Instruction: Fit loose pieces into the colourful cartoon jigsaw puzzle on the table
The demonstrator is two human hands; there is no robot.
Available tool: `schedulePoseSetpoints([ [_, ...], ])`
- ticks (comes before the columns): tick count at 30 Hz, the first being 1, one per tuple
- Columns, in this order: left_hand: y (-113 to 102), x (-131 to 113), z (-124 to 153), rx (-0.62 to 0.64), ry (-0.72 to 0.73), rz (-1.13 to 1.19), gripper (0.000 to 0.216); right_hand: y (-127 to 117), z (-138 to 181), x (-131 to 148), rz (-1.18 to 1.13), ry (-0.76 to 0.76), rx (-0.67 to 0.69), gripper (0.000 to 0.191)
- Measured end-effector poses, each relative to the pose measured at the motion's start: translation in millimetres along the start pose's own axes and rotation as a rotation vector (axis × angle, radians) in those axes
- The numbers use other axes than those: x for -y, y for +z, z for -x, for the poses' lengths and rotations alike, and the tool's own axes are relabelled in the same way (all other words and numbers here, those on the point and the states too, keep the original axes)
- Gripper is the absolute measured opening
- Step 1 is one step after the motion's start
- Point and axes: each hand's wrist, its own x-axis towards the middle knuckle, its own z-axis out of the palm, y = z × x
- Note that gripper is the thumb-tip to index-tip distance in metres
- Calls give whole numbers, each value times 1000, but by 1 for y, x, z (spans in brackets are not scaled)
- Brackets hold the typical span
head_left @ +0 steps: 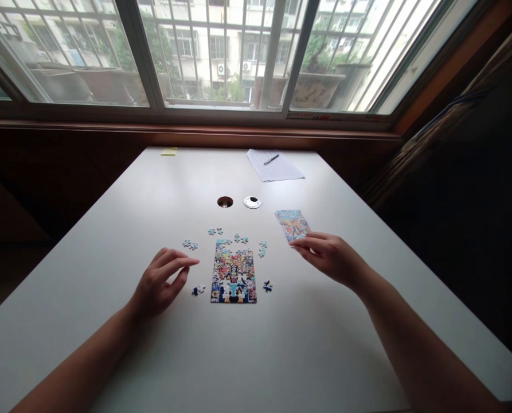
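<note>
A partly assembled jigsaw puzzle (233, 272) with a colourful crowded picture lies on the white table, with gaps at its top and lower middle. Loose puzzle pieces surround it: light blue pieces (190, 244) at the upper left, dark pieces (198, 290) at the left and a dark piece (268, 285) at the right. My left hand (161, 281) hovers or rests just left of the puzzle, holding nothing, thumb and fingers apart. At the right, my right hand (327, 252) pinches the lower edge of a picture card (292, 223) with a similar design.
Farther back on the white table (182, 183) are a round cable hole (225, 202) and its silver cover (251, 202). Paper sheets (277, 171) with a pen (272, 159) lie near the far edge. A yellow sticky note (169, 152) is at the far left, before a barred window.
</note>
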Motion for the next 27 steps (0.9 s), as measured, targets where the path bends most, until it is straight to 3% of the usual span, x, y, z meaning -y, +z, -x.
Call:
schedulePoseSetpoints([
  [6,0,0,0,-25,-154,50,23,7,28,-21,-11,93,-64,20],
  [19,-8,7,-1,-99,-420,145,21,-14,48,-62,-42,392,-287,32],
  [27,-8,7,-2,-111,-472,173,22,-10,48,-64,14,355,-232,32],
])
